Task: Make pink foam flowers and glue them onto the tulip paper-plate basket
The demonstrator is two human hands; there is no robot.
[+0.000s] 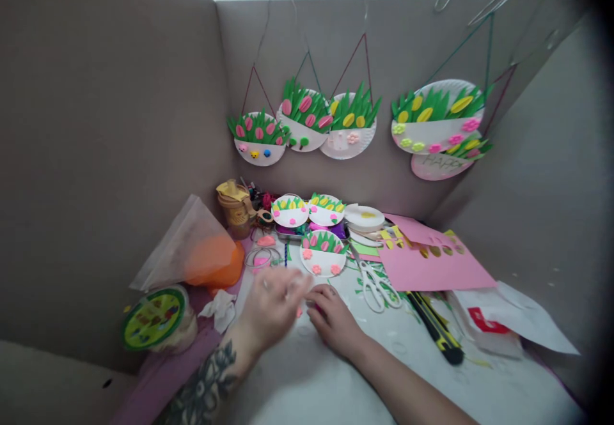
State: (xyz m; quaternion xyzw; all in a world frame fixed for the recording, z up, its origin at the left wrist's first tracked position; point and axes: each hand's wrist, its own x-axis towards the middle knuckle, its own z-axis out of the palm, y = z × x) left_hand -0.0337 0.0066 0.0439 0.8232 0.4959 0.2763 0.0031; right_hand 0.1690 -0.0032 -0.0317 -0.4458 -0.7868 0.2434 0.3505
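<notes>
My left hand, smeared by motion, hovers over the white work surface; whether its fingers hold anything does not show. Close beside it, my right hand rests low with curled fingers and thumb together. A trace of pink shows at those fingertips, too small to name. Between the hands lies a small pink piece. Just beyond them is a paper-plate basket with green paper grass, pink paper tulips and pink flowers. Two similar plates with yellow tulips, a left plate and a right plate, sit behind it.
White scissors, a yellow-black box cutter and pink paper lie on the right. Leftward stand a round tub, a clear bag and a brown cup. Several finished plates hang on the grey partition.
</notes>
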